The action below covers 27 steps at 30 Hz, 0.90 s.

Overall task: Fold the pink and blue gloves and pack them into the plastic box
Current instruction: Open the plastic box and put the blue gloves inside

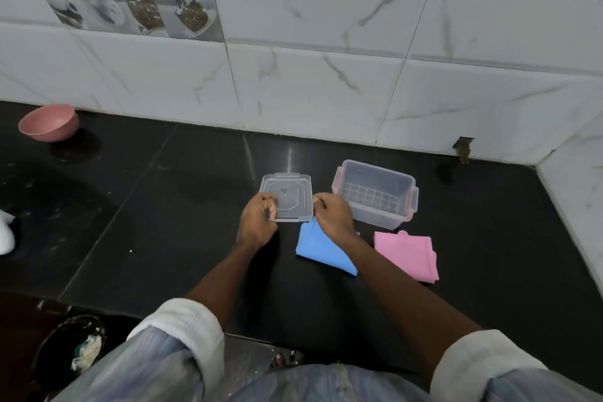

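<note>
The clear plastic box [404,188] stands open and empty on the black counter, right of centre. Its clear lid [288,188] lies flat just to the left of it. My left hand [257,220] grips the lid's near left corner, and my right hand [332,214] pinches its near right edge. Under my right wrist lies the blue glove [318,250], folded flat. The pink glove [408,253] lies folded to its right, in front of the box.
A pink bowl [49,123] sits at the far left by the tiled wall [313,81]. A side wall [574,199] closes off the counter on the right. A white object [5,232] shows at the left edge. The counter's front edge [98,307] runs below my forearms.
</note>
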{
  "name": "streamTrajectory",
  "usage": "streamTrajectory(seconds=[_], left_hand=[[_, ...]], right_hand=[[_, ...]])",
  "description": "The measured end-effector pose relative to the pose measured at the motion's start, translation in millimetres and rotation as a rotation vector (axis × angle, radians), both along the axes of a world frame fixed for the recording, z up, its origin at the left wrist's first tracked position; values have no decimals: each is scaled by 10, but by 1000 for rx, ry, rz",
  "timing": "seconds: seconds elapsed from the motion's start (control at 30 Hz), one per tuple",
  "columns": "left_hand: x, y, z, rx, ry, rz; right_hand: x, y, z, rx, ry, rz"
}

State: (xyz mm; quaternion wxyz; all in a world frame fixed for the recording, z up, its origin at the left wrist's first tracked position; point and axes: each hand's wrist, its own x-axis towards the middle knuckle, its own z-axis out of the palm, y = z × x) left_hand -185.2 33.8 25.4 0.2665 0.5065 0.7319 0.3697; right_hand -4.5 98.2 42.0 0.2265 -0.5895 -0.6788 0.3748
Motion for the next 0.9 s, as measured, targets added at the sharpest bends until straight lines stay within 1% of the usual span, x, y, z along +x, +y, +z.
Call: streamTrajectory(seconds=[0.1,0.23,0.27,0.33,0.4,0.5,0.53,0.6,0.67,0.77,0.9], left_hand=[[-56,-15,-13,-143,119,-103],[-72,-15,14,-211,289,-210],[-77,-12,11,-230,340,-229],[-97,-16,-4,-260,430,-228],[-104,-42,-21,-268,461,-177],[59,-121,-37,-177,543,-93],[160,-168,-64,-134,524,-49],[393,-283,-109,-103,399,31],[608,-394,-181,-142,336,32],[815,-473,-269,-80,423,31],[886,-483,-296,-61,390,27]], right_hand=[[121,-156,-108,87,-43,73],[217,-249,-154,50,-153,192],[244,-265,-163,56,-200,207],[303,-274,-185,117,-352,242],[340,-274,-206,107,-466,241],[378,-254,-208,-48,-424,235],[391,-238,-198,-65,-413,243],[408,-195,-169,-69,-402,251],[421,-159,-133,-86,-375,247],[468,-144,-126,-129,-341,220],[536,-165,-159,-194,-261,140]])
